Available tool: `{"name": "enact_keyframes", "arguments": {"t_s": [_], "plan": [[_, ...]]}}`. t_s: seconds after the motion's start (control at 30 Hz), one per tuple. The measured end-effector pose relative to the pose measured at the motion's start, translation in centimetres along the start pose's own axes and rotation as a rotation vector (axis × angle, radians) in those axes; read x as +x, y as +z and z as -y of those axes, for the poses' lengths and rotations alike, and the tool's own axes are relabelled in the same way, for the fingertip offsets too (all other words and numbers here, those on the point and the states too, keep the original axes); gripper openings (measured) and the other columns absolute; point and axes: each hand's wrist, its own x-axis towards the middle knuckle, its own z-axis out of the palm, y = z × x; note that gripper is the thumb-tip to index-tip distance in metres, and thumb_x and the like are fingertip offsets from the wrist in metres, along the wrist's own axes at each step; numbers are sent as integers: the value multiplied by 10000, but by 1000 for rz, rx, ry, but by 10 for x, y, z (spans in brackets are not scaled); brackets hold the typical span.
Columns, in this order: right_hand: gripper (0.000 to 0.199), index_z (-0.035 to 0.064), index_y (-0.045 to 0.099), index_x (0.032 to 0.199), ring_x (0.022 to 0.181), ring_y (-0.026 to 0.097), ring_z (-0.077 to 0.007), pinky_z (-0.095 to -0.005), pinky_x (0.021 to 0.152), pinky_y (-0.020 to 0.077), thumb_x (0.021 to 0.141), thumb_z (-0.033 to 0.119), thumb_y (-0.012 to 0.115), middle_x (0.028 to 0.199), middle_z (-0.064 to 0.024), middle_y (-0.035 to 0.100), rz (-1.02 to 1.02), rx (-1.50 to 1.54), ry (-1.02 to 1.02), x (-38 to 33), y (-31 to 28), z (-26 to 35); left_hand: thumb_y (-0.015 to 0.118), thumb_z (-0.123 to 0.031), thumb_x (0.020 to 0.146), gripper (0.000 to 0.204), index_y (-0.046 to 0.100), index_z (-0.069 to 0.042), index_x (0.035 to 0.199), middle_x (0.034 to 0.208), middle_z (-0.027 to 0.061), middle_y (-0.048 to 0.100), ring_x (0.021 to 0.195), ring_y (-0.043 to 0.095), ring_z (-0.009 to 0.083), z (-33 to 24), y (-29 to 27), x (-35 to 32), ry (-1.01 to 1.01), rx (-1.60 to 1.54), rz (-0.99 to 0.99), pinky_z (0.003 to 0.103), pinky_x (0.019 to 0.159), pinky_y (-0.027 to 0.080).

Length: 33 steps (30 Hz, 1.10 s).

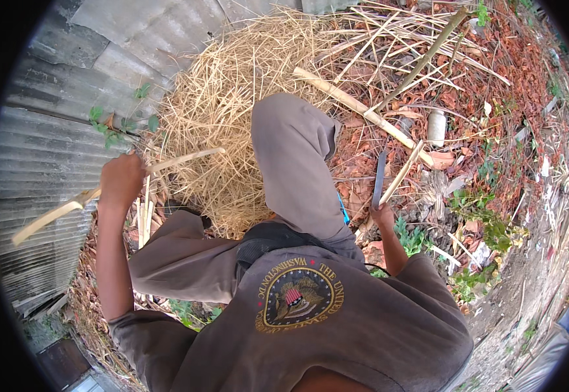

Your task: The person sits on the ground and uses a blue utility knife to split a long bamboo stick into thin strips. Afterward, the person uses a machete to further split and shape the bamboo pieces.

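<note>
Ground as I see it from the head view: bare earth covered with reddish-brown dry leaves (467, 91), carrying all loose material. At far centre lies a heap of pale yellow dry straw (222, 98), resting directly on the soil. To its right I note a long pale split bamboo pole (356, 104) lying diagonally, and beyond it a scatter of thin dry cane stalks (402, 32). A small grey cylindrical can (435, 126) stands among the leaves at far right. Low green weeds (487, 232) grow near right. Grey corrugated metal sheets (49, 130) lie along the left.
</note>
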Motion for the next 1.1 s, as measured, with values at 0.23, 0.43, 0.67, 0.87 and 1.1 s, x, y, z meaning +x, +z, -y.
{"name": "enact_keyframes", "arguments": {"t_s": [0.23,0.43,0.67,0.87,1.1], "plan": [[849,-33,450,1226,1075,616,-411,-472,910,498,686,539,771,1128,-275,624,-61,19,104,-17,28,-4,609,-125,818,119,719,-80,821,833,128,715,802,710,295,-34,59,55,20,40,90,405,685,560],[262,17,660,843,592,622,-198,-342,515,492,744,254,715,705,-68,633,162,279,201,5,-2,-22,658,-75,793,112,738,-126,851,862,54,728,838,716,236,-32,24,41,26,196,108,365,662,544],[155,90,494,793,550,479,-152,-336,508,450,862,179,600,617,-5,434,613,1198,359,-21,-78,23,774,-208,753,169,731,-92,867,872,62,729,840,715,242,53,-78,3,-165,249,157,400,664,541],[198,134,467,759,480,434,-141,-301,436,408,871,230,599,559,27,366,540,1241,469,-32,-95,68,849,-289,695,356,718,-14,879,871,97,727,838,707,290,88,-129,-15,-230,162,432,380,691,556],[132,116,443,808,393,388,-120,-272,359,336,879,121,554,516,23,380,316,1138,195,-78,-150,124,823,-124,703,302,694,13,939,733,111,704,705,702,277,117,-113,-40,-289,100,445,362,625,549]]}}
